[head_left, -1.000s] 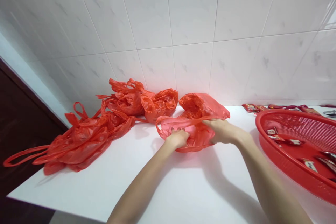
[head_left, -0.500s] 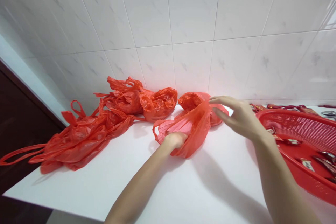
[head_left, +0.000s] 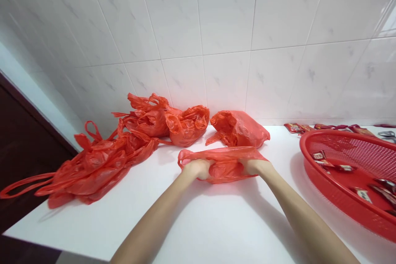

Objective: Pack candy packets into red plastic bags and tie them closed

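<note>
A thin red plastic bag (head_left: 227, 171) lies in front of me on the white table, its mouth facing me and stretched wide. My left hand (head_left: 199, 169) reaches into the left side of the mouth, and my right hand (head_left: 252, 166) into the right side. The plastic covers the fingers of both hands, so whether they grip or spread cannot be seen. Just behind stands another red plastic bag (head_left: 250, 130), bulging and gathered at its left end.
Several filled red bags (head_left: 99, 156) line the table's left side and the tiled wall (head_left: 227, 78). At right stands a red plastic basket (head_left: 328, 192) with several small wrapped packets (head_left: 361, 194) inside. More packets (head_left: 293, 128) lie behind it. The white table (head_left: 77, 231) ends at the left.
My right hand has come down and left from above the bag into its mouth. The bag has gone from raised on its right side to low and stretched sideways.
</note>
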The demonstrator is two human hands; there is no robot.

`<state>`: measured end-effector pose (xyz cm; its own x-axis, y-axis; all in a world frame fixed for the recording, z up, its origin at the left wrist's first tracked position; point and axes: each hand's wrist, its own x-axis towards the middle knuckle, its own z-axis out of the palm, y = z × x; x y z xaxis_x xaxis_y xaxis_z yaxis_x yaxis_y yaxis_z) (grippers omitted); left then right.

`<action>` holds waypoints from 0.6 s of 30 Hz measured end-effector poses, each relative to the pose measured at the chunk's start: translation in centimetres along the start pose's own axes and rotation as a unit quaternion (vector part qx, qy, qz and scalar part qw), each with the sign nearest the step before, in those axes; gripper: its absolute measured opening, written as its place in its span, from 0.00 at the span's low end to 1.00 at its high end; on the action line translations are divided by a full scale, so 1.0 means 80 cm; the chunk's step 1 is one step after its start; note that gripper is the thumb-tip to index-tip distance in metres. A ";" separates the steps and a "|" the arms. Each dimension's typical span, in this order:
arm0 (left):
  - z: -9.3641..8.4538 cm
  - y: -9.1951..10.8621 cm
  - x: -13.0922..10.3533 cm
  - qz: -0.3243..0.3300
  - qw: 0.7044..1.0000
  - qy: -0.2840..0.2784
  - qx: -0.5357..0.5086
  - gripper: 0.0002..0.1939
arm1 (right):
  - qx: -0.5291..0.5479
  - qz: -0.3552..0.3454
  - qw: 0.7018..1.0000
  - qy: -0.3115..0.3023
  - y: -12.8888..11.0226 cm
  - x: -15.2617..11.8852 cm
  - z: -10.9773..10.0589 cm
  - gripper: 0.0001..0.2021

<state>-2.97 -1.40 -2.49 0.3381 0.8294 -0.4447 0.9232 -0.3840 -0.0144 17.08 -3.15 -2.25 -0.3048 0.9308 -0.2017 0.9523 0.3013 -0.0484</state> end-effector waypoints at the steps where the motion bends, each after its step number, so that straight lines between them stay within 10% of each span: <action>1: -0.003 -0.005 -0.004 -0.008 1.000 -0.003 0.003 0.33 | -0.002 0.002 1.000 -0.012 0.001 0.000 0.000 0.07; 9: -0.015 -0.017 -0.027 -0.054 0.997 -0.043 0.026 0.11 | 0.026 -0.058 0.991 -0.121 -0.019 -0.028 -0.030 0.07; 14: -0.012 -0.006 -0.044 -0.029 0.999 -0.038 0.019 0.12 | 0.171 -0.215 0.960 -0.048 -0.025 -0.075 -0.056 0.11; 18: -0.007 0.006 -0.052 -0.003 0.999 -0.042 0.026 0.14 | 0.083 -0.196 0.976 0.034 -0.024 -0.076 -0.034 0.13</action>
<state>-3.86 -4.79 -0.17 0.3148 0.7950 -0.5186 0.9136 -0.4019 -0.0615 17.06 -8.86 1.72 -0.6410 0.7644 -0.0697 0.7500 0.6044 -0.2686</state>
